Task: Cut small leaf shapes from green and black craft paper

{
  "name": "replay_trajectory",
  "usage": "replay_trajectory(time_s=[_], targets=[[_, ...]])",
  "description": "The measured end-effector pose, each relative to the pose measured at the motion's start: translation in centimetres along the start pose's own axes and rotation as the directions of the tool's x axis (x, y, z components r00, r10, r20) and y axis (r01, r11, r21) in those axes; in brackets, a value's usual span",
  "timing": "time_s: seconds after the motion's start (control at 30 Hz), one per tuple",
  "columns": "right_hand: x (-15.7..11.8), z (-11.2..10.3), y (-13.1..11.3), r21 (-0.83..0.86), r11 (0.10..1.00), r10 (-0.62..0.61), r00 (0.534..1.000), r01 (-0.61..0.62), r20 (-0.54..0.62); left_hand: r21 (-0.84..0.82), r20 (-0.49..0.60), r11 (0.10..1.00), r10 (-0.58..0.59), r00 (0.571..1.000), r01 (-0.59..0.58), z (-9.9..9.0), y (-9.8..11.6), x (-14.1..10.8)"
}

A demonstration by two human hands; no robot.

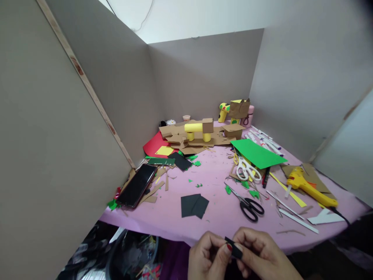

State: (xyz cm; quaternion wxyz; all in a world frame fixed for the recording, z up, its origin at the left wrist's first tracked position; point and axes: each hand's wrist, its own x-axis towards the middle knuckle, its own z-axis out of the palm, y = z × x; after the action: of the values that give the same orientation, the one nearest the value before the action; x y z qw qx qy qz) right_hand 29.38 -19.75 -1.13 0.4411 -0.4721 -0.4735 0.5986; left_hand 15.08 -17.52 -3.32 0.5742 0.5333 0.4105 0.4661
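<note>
Between the fingertips of both hands is a small folded or rolled strip of black paper (236,252), just off the table's front edge. My left hand (210,254) pinches its left end, and my right hand (256,252) pinches the other. Two overlapping black paper squares (190,206) lie on the pink tablecloth (215,177) ahead of my left hand. Black-handled scissors (247,206) rest beyond my right hand. Farther back stands a cardboard and yellow-tube figure (199,128), its short yellow legs on cardboard.
A yellow glue gun (309,186), white scissors (247,169), a green sheet (258,153) and several markers (265,140) occupy the right side. At left lies a phone (137,186) among cardboard scraps. A bin (109,256) stands below the front edge. Grey partitions (204,74) surround the table.
</note>
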Motion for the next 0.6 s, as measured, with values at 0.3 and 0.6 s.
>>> replay_trajectory(time_s=[0.3, 0.6], targets=[[-0.26, 0.00, -0.40, -0.029, 0.999, -0.028, 0.999, 0.029, 0.018, -0.002, 0.013, 0.994, -0.109, 0.994, 0.109, 0.19, 0.15, -0.01], [-1.02, 0.00, -0.22, -0.315, 0.940, -0.155, 0.987, 0.134, -0.044, 0.046, -0.017, 0.998, -0.032, 0.999, 0.033, 0.26, 0.05, -0.10]])
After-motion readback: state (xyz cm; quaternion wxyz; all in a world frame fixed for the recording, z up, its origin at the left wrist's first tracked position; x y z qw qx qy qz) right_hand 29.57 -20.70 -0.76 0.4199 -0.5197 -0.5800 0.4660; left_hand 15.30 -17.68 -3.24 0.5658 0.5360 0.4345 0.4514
